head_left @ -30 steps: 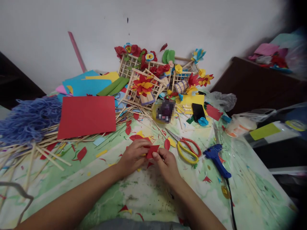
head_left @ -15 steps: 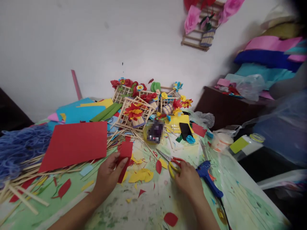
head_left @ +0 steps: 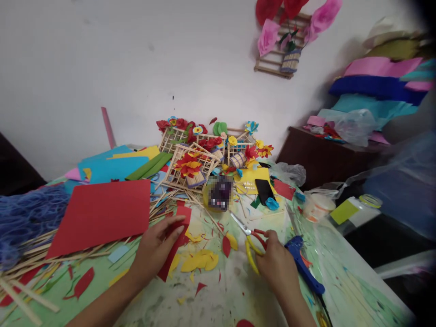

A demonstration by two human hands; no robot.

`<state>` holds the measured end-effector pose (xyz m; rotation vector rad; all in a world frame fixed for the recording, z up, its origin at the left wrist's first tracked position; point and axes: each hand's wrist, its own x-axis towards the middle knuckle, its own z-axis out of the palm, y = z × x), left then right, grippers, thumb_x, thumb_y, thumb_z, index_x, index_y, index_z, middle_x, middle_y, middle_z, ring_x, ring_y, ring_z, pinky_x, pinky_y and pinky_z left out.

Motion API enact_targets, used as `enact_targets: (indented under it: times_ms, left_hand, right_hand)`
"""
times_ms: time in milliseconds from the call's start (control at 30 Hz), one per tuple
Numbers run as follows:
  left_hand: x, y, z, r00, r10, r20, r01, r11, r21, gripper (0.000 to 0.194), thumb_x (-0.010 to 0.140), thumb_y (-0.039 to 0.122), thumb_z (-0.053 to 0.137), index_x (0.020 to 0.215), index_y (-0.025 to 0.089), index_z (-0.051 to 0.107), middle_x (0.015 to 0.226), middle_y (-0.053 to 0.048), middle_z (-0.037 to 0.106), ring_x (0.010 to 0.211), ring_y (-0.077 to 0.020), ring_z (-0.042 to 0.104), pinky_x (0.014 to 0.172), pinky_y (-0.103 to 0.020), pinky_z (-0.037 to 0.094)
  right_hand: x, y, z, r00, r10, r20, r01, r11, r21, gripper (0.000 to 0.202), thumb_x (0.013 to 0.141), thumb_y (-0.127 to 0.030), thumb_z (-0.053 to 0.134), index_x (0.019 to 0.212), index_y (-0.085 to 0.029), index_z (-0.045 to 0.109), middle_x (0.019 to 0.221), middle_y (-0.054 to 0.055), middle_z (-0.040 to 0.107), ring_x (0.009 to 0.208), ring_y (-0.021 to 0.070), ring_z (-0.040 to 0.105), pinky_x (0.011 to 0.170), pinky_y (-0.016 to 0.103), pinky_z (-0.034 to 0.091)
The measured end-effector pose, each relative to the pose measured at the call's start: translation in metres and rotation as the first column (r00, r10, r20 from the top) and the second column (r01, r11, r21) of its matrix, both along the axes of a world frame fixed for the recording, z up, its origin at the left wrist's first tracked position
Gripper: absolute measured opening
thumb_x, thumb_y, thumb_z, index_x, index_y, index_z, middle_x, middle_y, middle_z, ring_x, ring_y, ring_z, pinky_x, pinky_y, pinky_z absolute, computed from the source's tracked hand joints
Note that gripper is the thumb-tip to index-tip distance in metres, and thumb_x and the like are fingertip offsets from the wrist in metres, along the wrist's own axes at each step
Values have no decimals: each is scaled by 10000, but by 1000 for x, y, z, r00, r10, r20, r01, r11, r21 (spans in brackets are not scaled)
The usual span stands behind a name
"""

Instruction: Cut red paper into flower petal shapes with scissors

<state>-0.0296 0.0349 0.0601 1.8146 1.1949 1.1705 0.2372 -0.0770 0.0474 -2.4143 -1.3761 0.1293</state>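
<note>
A red paper strip [head_left: 173, 254] is pinched between the thumb and fingers of my left hand [head_left: 158, 247], its lower end hanging below the thumb. My right hand [head_left: 277, 259] grips scissors [head_left: 251, 238] by their red and yellow handles, the blades pointing up and left. Yellow paper petals [head_left: 200, 261] and a red petal [head_left: 226, 245] lie on the green-patterned table cover between the hands. A large red sheet [head_left: 102, 213] rests left of my left hand.
A blue glue gun [head_left: 304, 265] lies right of my right hand. Stick frames with paper flowers [head_left: 188, 165], a black phone [head_left: 264, 190] and a blurred-out object [head_left: 220, 194] are farther back. Blue yarn [head_left: 30, 218] and loose sticks are at the left.
The red strip has tilted, with its lower end further left and down. My right hand and the scissors have shifted slightly right and down in view. The camera view has moved a little.
</note>
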Motion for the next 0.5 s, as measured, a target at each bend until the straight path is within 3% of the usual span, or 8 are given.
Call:
enact_targets:
  times_ms: [100, 167, 233, 333, 500]
  left_hand:
    - [10, 8, 15, 991, -89, 98, 99, 990, -100, 329, 770, 424, 616, 982, 179, 671, 1025, -93, 699, 916, -233, 650, 778, -345, 533]
    - [16, 11, 21, 974, -120, 190, 151, 976, -155, 338, 757, 430, 632, 972, 171, 665, 1001, -89, 706, 896, -221, 655, 746, -323, 537]
    - [20, 14, 24, 962, -154, 228, 198, 963, -185, 333, 748, 425, 646, 961, 170, 668, 983, -83, 709, 881, -206, 655, 737, -304, 532]
    - [19, 15, 26, 955, -181, 235, 232, 949, -214, 310, 742, 412, 660, 947, 181, 682, 953, -68, 713, 863, -188, 654, 736, -287, 522]
    - [14, 17, 27, 954, -197, 227, 255, 930, -265, 287, 730, 407, 668, 919, 194, 700, 880, -51, 718, 796, -183, 654, 679, -276, 519]
  right_hand:
    - [-7, 1, 1, 948, 82, -307, -23, 982, 190, 506, 711, -271, 575, 1173, -153, 405, 781, 53, 640, 691, 226, 603, 611, 306, 408]
    - [-20, 2, 0, 793, 252, -555, -72, 943, 325, 627, 687, -284, 613, 1246, -176, 351, 789, 20, 613, 690, 190, 582, 626, 294, 430]
    - [-36, 3, -1, 562, 382, -733, -126, 916, 380, 638, 661, -302, 660, 1230, -196, 391, 750, -12, 567, 643, 150, 542, 581, 259, 423]
    - [-54, 1, -3, 304, 404, -862, -216, 911, 351, 545, 611, -386, 733, 1067, -192, 506, 621, -63, 456, 513, 91, 416, 463, 210, 345]
    - [-58, -9, -1, 79, 374, -924, -393, 864, 316, 514, 708, -557, 643, 1074, -218, 518, 623, -70, 397, 451, 54, 289, 381, 175, 264]
